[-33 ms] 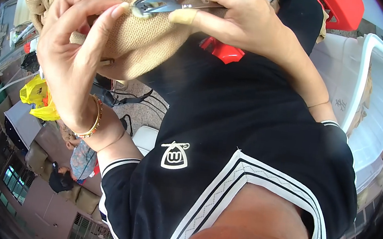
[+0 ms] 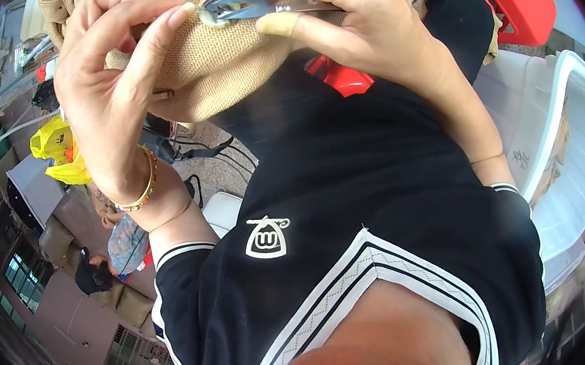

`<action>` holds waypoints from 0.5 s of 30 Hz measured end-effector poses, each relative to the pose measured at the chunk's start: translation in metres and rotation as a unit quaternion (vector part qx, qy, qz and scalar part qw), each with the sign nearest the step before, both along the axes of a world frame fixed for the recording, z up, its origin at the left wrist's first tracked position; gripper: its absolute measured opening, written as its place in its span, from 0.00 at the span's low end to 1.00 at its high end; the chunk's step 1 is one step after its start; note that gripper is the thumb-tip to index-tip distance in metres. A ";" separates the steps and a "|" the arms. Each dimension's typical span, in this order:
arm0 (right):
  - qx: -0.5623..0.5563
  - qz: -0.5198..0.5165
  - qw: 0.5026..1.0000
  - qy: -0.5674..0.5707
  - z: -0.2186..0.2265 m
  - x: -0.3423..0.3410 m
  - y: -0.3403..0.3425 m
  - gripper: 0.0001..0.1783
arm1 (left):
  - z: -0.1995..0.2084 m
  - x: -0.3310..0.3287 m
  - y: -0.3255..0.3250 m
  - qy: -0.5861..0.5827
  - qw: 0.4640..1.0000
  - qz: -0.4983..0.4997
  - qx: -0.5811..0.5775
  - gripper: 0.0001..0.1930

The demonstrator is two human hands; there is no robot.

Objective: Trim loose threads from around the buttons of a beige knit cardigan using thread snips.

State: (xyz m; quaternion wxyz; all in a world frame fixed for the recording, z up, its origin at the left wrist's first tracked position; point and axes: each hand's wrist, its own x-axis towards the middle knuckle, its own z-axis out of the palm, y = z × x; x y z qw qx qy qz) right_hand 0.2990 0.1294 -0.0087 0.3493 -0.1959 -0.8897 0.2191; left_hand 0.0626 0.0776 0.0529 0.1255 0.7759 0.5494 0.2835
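Note:
My right hand [image 2: 358, 20] grips a pair of metal thread snips [image 2: 258, 8], their blades pointing left. A yellowish wrap covers the tip of its thumb. At the blade tips, a pale round button [image 2: 214, 18] sits against a tan knit garment [image 2: 227, 63], partly hidden by the blades. Just left of the button, my left hand [image 2: 109, 53] pinches thumb and forefinger together. What lies between those fingertips is too fine to make out. The other fingers of that hand are curled by the knit, which spreads behind both hands and over my lap.
A white plastic bin [image 2: 577, 157] stands at my right, with a red plastic object [image 2: 524, 14] beyond it. Something shiny red [image 2: 341, 76] lies on my dark clothes. Off to the left are a yellow bag [image 2: 58, 149], dark cables [image 2: 209, 151] and another person [image 2: 123, 246].

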 end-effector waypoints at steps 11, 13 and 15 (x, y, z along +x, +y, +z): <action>-0.112 0.033 0.990 0.086 0.007 -0.007 -0.002 0.15 | -0.005 0.018 0.004 -0.054 0.998 -0.022 0.039 0.05; -0.052 -0.015 0.998 -0.037 0.011 -0.008 -0.003 0.15 | -0.010 0.019 0.003 -0.087 0.995 -0.036 0.019 0.05; -0.035 -0.009 0.999 -0.009 0.006 -0.009 -0.001 0.16 | -0.011 0.019 0.004 -0.070 0.997 -0.037 0.019 0.05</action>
